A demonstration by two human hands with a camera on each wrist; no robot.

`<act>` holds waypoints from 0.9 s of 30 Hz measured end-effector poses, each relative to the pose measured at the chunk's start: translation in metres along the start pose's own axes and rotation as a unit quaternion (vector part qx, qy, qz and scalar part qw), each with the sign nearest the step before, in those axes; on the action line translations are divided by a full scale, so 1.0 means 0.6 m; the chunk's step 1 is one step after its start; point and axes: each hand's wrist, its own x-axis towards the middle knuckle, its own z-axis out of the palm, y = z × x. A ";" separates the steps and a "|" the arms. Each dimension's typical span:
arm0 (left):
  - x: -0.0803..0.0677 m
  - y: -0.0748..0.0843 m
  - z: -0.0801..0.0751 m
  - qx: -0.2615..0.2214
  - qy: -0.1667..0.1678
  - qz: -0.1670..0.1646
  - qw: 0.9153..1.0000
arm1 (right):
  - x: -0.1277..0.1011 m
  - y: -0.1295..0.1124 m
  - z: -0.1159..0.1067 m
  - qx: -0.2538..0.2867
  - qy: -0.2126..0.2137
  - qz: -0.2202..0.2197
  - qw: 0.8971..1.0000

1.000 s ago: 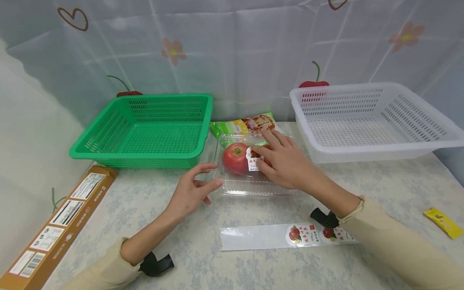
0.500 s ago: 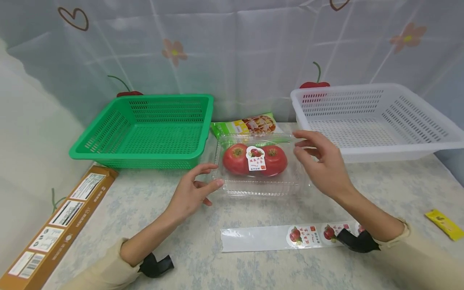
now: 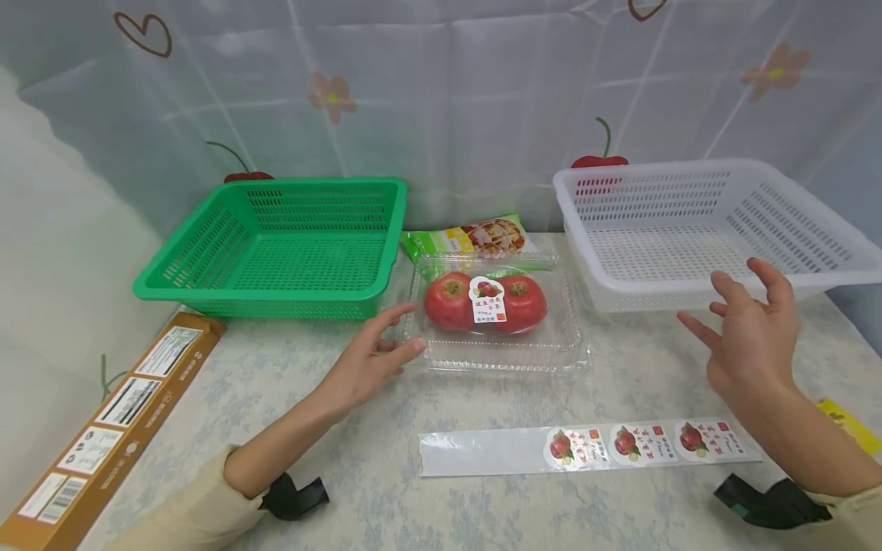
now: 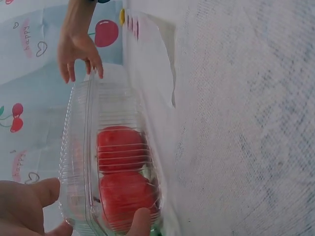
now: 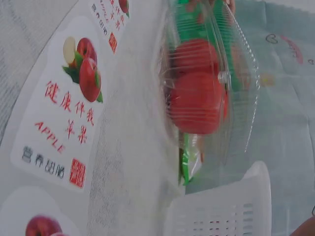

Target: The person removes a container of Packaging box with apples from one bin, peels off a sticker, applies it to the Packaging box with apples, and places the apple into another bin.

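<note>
Two red apples, the left one [image 3: 444,302] and the right one [image 3: 529,306], lie inside a closed clear plastic clamshell box [image 3: 510,357]. A white apple sticker [image 3: 488,301] sits on its lid between them. My left hand [image 3: 361,366] is at the box's left edge, thumb and fingers spread around that end; in the left wrist view the left hand [image 4: 22,209] is close against the plastic. My right hand [image 3: 754,340] hovers in front of the white basket, fingers spread, holding nothing. A strip of apple stickers [image 3: 482,453] lies nearer to me.
A green basket [image 3: 276,295] stands back left and a white basket [image 3: 703,287] back right. Behind the box lies a green food packet [image 3: 441,242]. A long brown carton [image 3: 138,405] lies at left, a yellow packet [image 3: 847,425] at right.
My right hand has lifted off the sticker on the lid and moved right, away from the box, uncovering the right apple and more of the sticker strip. My left hand stays nearly still.
</note>
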 end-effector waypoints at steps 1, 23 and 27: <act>0.001 0.000 0.001 -0.009 0.000 -0.004 1.000 | 0.006 0.000 -0.002 -0.014 0.004 0.005 1.000; 0.019 0.008 0.013 -0.100 0.024 -0.046 0.994 | 0.134 0.077 -0.055 -0.056 -0.047 -0.044 0.996; 0.019 0.006 0.013 -0.134 0.013 -0.049 0.990 | 0.148 0.089 -0.061 -0.051 -0.047 -0.052 0.996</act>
